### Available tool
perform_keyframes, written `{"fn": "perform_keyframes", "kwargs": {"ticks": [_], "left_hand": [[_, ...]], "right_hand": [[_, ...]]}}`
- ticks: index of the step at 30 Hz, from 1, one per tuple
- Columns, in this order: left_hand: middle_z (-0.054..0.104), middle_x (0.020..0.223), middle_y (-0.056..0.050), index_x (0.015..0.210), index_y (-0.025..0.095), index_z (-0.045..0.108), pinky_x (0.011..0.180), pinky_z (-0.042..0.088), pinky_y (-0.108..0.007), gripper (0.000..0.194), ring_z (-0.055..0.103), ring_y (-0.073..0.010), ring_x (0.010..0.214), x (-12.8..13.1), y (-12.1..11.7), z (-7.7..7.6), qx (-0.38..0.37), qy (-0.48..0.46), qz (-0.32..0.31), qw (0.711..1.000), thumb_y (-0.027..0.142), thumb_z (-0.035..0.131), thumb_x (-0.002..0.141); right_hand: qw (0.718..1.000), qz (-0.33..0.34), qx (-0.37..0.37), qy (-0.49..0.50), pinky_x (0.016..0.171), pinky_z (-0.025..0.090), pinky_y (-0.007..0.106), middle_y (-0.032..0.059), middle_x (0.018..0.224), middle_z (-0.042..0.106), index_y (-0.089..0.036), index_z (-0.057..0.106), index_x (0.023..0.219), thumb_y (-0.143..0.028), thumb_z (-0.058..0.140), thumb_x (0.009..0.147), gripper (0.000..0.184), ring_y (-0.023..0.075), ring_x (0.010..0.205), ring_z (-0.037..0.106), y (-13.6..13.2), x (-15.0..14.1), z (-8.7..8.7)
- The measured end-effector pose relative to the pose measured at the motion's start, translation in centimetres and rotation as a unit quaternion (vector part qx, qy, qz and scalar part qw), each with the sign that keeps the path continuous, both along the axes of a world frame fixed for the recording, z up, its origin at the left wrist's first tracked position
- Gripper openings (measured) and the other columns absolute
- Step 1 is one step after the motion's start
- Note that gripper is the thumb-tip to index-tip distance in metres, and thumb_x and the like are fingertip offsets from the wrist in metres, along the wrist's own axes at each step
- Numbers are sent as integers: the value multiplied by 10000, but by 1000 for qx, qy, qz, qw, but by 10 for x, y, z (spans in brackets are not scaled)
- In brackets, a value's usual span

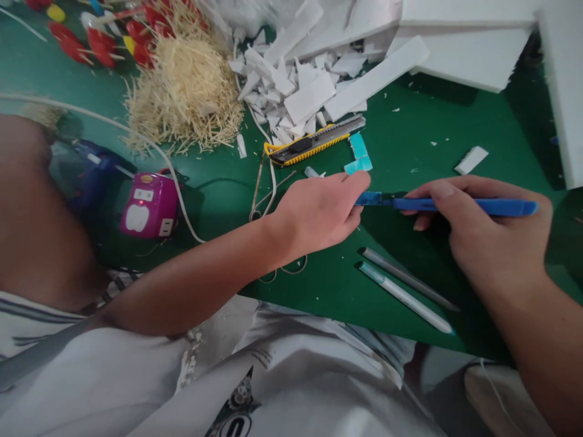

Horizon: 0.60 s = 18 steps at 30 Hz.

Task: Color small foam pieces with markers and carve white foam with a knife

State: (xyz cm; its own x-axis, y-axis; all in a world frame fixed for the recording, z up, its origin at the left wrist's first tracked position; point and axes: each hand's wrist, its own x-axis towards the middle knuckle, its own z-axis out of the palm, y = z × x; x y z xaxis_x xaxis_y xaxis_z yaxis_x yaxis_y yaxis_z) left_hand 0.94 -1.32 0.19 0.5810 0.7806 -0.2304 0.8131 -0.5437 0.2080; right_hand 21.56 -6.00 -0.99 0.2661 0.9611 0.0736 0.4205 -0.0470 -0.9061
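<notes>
My left hand (323,209) reaches over the table with its fingers pinched on a small blue piece (370,198). In my right hand (496,237) is a blue marker pen (505,207), lying nearly level, with its dark tip at the right end of that piece. Two turquoise pieces (359,153) lie just beyond my left fingers, beside a yellow utility knife (314,142). Nearer to me, a grey pen (410,279) and a white marker with turquoise ends (405,297) rest side by side. Scissors (296,265) are partly hidden under my left wrist.
White foam scraps (310,91) and a heap of thin wooden sticks (186,85) cover the back. Large foam boards (464,54) stand at the back right. At left are a magenta power socket (150,206), a blue glue gun (98,173), a white cord (150,142) and another person's bare limb (36,224).
</notes>
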Motion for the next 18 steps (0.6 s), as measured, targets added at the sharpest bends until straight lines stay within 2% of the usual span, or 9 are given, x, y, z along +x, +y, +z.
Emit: {"fn": "perform_keyframes", "kwargs": {"ticks": [3,6,18], "left_hand": [[776,959,-47,1287,213,679,682,498,-301,280,774,-240,894,0,0,0,3,-4,3,1000,302,555,1053],[774,956,-46,1288,213,678,684,495,-297,278,772,-237,891,0,0,0,0,-5,5,1000,302,555,1055],[774,968,-41,1300,214,675,672,484,-307,288,778,-249,910,0,0,1,-7,3,3,1000,281,557,1046]], "right_hand": [[1000,-16,-22,7,497,499,267,-2,595,721,-248,857,732,-260,774,835,133,130,499,620,1,-2,6],[999,-18,-29,11,471,477,247,3,560,703,-239,826,647,-252,757,796,165,121,474,611,1,-4,9],[999,-23,-29,10,499,488,257,-2,545,686,-236,838,683,-237,739,809,160,125,483,621,3,-6,9]]}}
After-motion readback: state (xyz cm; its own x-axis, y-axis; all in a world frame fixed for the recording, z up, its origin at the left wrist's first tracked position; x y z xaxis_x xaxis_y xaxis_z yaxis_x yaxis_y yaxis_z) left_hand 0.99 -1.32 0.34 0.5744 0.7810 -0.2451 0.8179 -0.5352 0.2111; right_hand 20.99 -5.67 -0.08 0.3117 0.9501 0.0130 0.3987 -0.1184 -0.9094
